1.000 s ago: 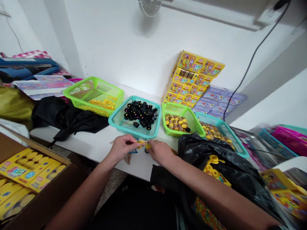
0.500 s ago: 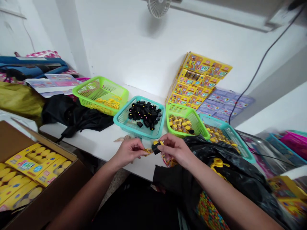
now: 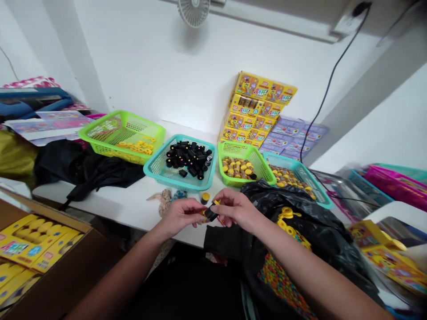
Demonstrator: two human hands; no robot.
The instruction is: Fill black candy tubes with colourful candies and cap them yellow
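My right hand [image 3: 236,209] is closed around a small black cylinder [image 3: 211,214], which is tilted, with a bit of yellow showing by the fingers. My left hand [image 3: 183,215] pinches a small yellow printed piece against the cylinder's left side; the fingers hide most of it. Just beyond the hands, a yellow-capped container [image 3: 205,198] stands upright on the white table [image 3: 133,205]. A beige and blue crumpled cloth-like bundle [image 3: 165,200] lies beyond my left hand.
A turquoise basket [image 3: 156,171] holds black cylinders. Green baskets [image 3: 100,144] on either side hold yellow rings and yellow-capped containers. Black plastic bags [image 3: 320,231] with yellow rings and colourful beads [image 3: 280,280] lie at right. A carton [image 3: 76,242] of yellow packs stands at left.
The view has turned right, shifting the scene leftward. The black cylinder has tilted and met the piece in my left hand. The yellow-capped container now shows separately on the table.
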